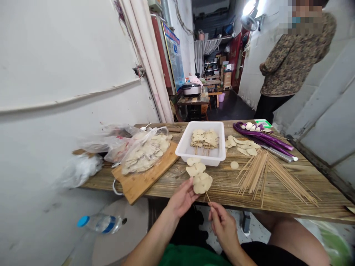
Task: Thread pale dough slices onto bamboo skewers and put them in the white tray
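My right hand [223,223] pinches the lower end of a thin wooden skewer [209,198] over the table's front edge. Pale, thin, roundish slices [202,183] are threaded in a bunch on the skewer's upper part. My left hand [183,199], palm turned up, grips these slices at their left side; some of its fingers are hidden behind them. Just beyond, more pale slices [195,169] lie close to the white plastic tray [184,147]. Inside the tray rest several filled skewers [204,138]. Loose bare skewers [256,173] are fanned out to the right.
On the left, a cutting board [149,181] bears a plastic bag of slices [146,151]. Purple eggplants [266,140] and loose slices [244,145] lie at the right. A bottle [102,224] is at lower left. A person [296,55] stands beyond the table, right.
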A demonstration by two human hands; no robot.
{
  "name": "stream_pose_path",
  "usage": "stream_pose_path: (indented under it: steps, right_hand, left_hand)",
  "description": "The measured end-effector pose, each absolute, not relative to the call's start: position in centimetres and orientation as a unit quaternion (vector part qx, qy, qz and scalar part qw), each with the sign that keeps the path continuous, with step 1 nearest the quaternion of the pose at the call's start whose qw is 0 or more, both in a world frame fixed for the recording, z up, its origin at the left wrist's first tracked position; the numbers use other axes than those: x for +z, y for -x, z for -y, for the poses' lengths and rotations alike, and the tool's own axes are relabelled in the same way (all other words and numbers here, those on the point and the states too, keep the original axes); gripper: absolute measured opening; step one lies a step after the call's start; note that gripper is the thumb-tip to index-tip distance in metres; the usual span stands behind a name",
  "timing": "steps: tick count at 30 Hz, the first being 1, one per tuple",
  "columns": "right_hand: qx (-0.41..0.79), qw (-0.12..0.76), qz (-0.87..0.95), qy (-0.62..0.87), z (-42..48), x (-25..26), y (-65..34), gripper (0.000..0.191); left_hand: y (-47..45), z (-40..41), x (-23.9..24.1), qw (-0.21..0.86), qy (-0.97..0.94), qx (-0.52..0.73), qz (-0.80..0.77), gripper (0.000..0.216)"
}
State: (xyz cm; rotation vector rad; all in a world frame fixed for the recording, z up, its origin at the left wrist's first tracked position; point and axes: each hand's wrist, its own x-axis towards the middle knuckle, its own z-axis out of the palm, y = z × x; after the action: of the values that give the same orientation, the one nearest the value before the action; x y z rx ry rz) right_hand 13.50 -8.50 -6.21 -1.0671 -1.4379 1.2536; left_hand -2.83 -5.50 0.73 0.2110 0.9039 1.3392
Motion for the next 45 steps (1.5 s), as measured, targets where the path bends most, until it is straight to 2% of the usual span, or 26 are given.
stream_pose_path:
  steps: [6, 12, 24, 34, 39, 45]
  right_hand:
    - [0.559, 0.440, 0.551, 0.436, 8.8, -6.2, -12.3, 0.034]
    - [0.587, 0.427, 0.535, 0.431, 9.3, -6.0, -11.9, 0.039]
    - [0.561, 0.457, 0.539, 0.431, 9.3, -6.1, -11.1, 0.051]
    - [0.566, 0.451, 0.533, 0.439, 9.3, -5.5, -12.0, 0.034]
    - [0.563, 0.446, 0.543, 0.436, 9.5, -5.5, -11.9, 0.031]
    - [0.557, 0.437, 0.552, 0.440, 9.7, -5.8, -11.8, 0.031]
  left_hand:
    - [0.0, 6.3, -0.4, 0.680, -0.046, 0.587, -0.438, 0.017]
    - [-0.2, 5.5, 0.3, 0.644, -0.007, 0.616, -0.454, 0.015]
    - [-0.3, 5.4, 0.2, 0.632, 0.005, 0.605, -0.484, 0.014]
    - [0.3, 5.9, 0.6, 0.691, 0.025, 0.592, -0.415, 0.019]
    - [-0.2, 6.1, 0.4, 0.685, 0.032, 0.584, -0.435, 0.010]
    - [-0.3, 5.8, 0.5, 0.649, 0.047, 0.616, -0.444, 0.017]
